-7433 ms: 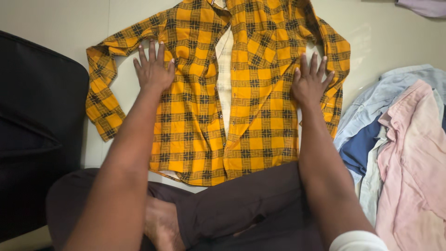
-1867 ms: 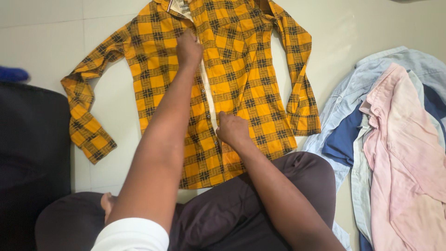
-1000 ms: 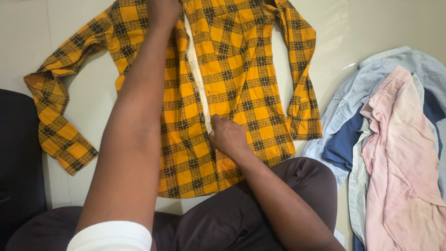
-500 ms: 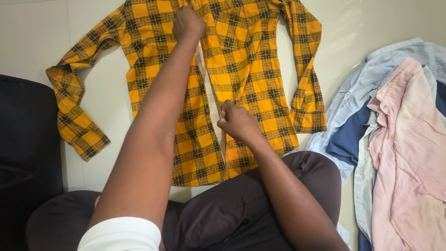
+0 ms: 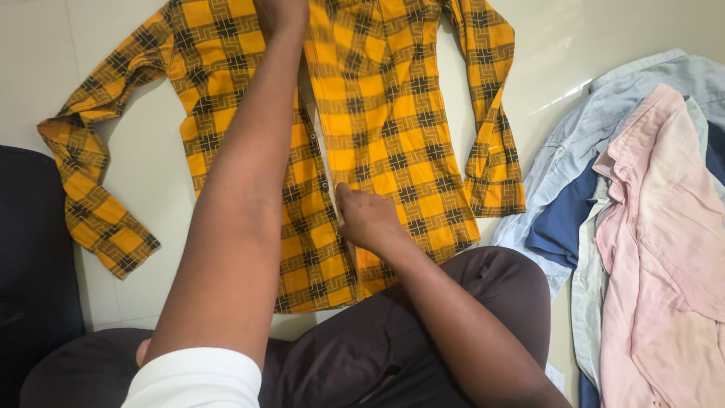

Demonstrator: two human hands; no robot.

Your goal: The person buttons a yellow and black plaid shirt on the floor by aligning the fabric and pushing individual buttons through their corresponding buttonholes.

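A yellow plaid shirt lies spread on the pale floor across the upper frame. The right hand pinches its front edge at centre, fingers together; the left hand presses near the collar, fingers cut off from view. Pile of clothes at right.

Bright, even light; glare streak on floor; soft shadows; near arm slightly blurred.
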